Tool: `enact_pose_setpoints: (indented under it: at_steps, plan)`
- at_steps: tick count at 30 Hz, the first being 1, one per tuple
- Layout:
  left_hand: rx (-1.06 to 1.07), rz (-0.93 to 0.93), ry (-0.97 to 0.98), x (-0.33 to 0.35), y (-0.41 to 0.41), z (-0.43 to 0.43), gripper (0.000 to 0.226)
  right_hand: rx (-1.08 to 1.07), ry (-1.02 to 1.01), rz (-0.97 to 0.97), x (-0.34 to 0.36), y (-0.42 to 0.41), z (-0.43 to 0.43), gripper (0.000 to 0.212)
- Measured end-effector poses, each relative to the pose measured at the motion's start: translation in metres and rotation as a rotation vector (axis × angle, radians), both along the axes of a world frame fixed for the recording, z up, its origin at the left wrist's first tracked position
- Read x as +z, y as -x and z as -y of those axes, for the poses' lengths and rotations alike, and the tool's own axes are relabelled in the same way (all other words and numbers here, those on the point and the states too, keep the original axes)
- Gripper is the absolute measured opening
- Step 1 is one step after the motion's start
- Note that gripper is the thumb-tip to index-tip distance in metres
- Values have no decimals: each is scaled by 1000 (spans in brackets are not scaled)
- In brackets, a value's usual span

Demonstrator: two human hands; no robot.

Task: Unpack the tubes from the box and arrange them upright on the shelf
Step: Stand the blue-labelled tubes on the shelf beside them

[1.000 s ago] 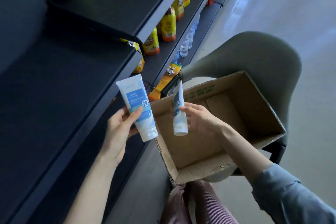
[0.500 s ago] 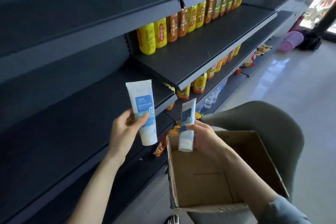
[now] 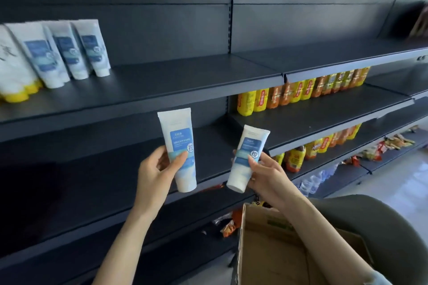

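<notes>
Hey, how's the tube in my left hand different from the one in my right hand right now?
The left-hand tube stands nearly upright; the right-hand tube leans, its crimped top tipped rightward. The left hand wraps the left-hand tube's lower half, while the right hand pinches the right-hand tube with fingertips. Both are white with blue labels, caps down.

Daylight comes in from the right and glares off the pale floor (image 3: 398, 178). The dark shelves (image 3: 185, 81) stay dim, with deep shadow at the near left. The far-left tubes (image 3: 76, 51) are blurred. The held tubes (image 3: 179, 139) look sharper. Shelf lines bend towards the edges.
</notes>
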State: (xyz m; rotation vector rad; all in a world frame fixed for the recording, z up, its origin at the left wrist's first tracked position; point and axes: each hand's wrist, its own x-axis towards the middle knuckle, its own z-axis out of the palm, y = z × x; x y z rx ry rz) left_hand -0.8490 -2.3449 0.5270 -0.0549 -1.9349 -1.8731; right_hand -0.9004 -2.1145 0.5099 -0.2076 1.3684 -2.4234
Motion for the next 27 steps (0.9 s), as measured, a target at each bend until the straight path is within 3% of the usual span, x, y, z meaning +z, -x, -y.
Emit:
enact_pose_setpoints:
  at_steps: [8,15,18,21,27]
  plan:
    - [125,-123,4,47,-33,83,16,37,51,-104,50,-10,91,41]
    - [232,-177,40,86,-64,201,13,59,136,-195,99,-6,204,24]
    - [261,-216,57,100,-75,250,14,69,142,-265,116,-6,251,28]
    - [290,-235,76,111,-82,287,15,40,124,-312,131,-4,289,32]
    - [309,-239,114,126,-83,326,14,-69,35,-412,156,22,338,14]
